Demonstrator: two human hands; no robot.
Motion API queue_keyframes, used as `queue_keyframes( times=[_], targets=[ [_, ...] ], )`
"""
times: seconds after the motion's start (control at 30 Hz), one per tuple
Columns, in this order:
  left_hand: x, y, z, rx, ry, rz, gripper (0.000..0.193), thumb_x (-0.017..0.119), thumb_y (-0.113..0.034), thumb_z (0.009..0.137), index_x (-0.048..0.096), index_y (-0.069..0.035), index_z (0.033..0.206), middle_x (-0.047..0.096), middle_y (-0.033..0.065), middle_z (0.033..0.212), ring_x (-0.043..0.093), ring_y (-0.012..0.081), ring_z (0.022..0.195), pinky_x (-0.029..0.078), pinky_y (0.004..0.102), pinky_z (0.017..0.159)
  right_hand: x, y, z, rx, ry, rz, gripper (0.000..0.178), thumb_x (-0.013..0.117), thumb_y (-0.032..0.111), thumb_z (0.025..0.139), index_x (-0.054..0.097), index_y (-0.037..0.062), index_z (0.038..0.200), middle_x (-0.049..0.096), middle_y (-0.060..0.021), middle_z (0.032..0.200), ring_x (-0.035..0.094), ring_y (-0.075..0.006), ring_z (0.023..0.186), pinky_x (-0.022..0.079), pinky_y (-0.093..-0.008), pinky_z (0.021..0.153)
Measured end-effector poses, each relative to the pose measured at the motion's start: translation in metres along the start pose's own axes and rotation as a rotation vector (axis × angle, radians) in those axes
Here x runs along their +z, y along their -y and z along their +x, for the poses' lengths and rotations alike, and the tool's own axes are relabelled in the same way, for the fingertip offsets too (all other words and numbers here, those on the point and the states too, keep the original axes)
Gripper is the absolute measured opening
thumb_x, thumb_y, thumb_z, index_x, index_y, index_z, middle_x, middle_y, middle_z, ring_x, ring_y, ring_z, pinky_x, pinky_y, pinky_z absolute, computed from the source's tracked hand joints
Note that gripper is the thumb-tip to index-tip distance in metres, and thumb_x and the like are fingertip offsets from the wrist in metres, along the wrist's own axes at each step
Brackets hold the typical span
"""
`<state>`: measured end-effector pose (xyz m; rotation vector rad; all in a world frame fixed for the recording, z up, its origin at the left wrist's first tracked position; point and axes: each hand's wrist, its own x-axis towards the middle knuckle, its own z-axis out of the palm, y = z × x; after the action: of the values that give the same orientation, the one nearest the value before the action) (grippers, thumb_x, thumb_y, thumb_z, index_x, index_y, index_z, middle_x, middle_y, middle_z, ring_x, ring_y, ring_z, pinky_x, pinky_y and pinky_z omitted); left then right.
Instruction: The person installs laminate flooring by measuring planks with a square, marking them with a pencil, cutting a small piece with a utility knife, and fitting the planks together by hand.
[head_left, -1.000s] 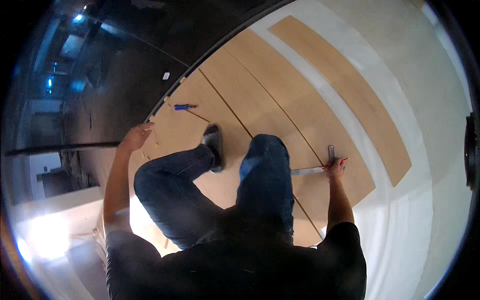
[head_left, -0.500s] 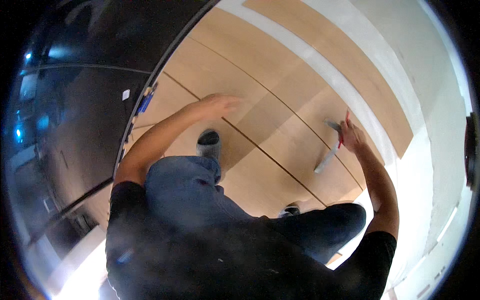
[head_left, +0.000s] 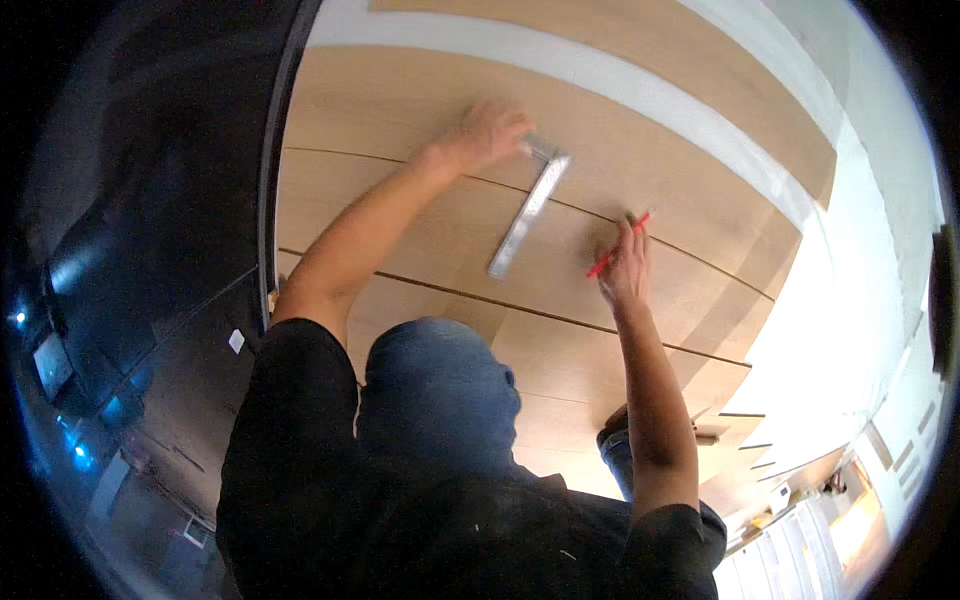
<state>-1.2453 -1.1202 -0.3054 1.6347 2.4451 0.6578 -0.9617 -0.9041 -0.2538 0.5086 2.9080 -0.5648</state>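
Observation:
My left hand [head_left: 487, 135], smeared by motion, reaches forward over the wood-look floor boards [head_left: 420, 225]. Its fingers close on the short end of a metal try square [head_left: 528, 218]. The square's long silvery blade slants back toward me across a board seam. To the right of it, my right hand [head_left: 626, 262] grips a red pencil [head_left: 604, 264] that crosses the fingers at a slant, one end pointing up and right. Whether the square touches the boards is not clear.
Beyond the joined boards runs a white underlay strip [head_left: 560, 62], with a loose-edged board [head_left: 600, 45] past it. A dark glossy panel [head_left: 150, 330] stands along the left. White underlay [head_left: 790, 290] and a pale wall [head_left: 895, 180] lie right. My bent knee [head_left: 440, 390] is close below.
The try square has passed from my right hand to my left. My right hand keeps the red pencil. My left hand has moved forward, and the view has turned.

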Motion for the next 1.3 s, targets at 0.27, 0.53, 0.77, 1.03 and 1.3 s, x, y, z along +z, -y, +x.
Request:
queue_keyframes(
  times=[0.27, 0.53, 0.77, 1.03, 1.3],
  targets=[
    [-0.014, 0.096, 0.054, -0.208, -0.198, 0.069, 0.037, 0.065, -0.040, 0.094, 0.065, -0.018, 0.125, 0.061, 0.0052, 0.128, 0.054, 0.0303, 0.121, 0.040, 0.0499, 0.101, 0.012, -0.003, -0.036, 0.092, 0.081, -0.151, 0.056, 0.065, 0.016, 0.088, 0.044, 0.0005, 0.138, 0.037, -0.0287, 0.153, 0.030, -0.0471, 0.145, 0.028, -0.0508, 0.120],
    [-0.031, 0.086, 0.064, -0.234, -0.260, -0.084, 0.035, 0.072, -0.031, 0.090, 0.070, -0.007, 0.115, 0.064, 0.0133, 0.122, 0.056, 0.0343, 0.117, 0.044, 0.0474, 0.100, 0.034, -0.005, -0.046, 0.079, -0.087, -0.098, 0.051, 0.057, 0.021, 0.099, 0.038, 0.0015, 0.141, 0.039, -0.0327, 0.148, 0.030, -0.0519, 0.142, 0.028, -0.0542, 0.119],
    [-0.031, 0.078, 0.059, -0.238, -0.249, -0.106, 0.035, 0.070, -0.032, 0.091, 0.071, -0.011, 0.119, 0.064, 0.0107, 0.118, 0.056, 0.0330, 0.114, 0.045, 0.0465, 0.100, 0.034, -0.008, -0.047, 0.015, -0.108, -0.146, 0.049, 0.058, 0.020, 0.098, 0.038, -0.0013, 0.138, 0.044, -0.0323, 0.143, 0.032, -0.0505, 0.141, 0.025, -0.0560, 0.120],
    [-0.038, 0.080, 0.057, -0.211, -0.194, -0.032, 0.034, 0.068, -0.034, 0.093, 0.072, -0.013, 0.120, 0.063, 0.0083, 0.115, 0.055, 0.0305, 0.112, 0.044, 0.0449, 0.099, 0.035, 0.007, -0.039, -0.017, -0.168, -0.120, 0.047, 0.056, 0.017, 0.098, 0.038, -0.0011, 0.137, 0.044, -0.0348, 0.142, 0.033, -0.0485, 0.143, 0.022, -0.0591, 0.120],
    [-0.037, 0.078, 0.058, -0.170, -0.183, 0.006, 0.033, 0.063, -0.031, 0.096, 0.070, -0.014, 0.123, 0.061, 0.0091, 0.115, 0.054, 0.0308, 0.111, 0.043, 0.0458, 0.100, 0.043, 0.000, -0.043, 0.059, -0.121, -0.104, 0.049, 0.057, 0.016, 0.097, 0.037, -0.0005, 0.139, 0.046, -0.0337, 0.139, 0.034, -0.0478, 0.143, 0.021, -0.0585, 0.121]
  ],
)
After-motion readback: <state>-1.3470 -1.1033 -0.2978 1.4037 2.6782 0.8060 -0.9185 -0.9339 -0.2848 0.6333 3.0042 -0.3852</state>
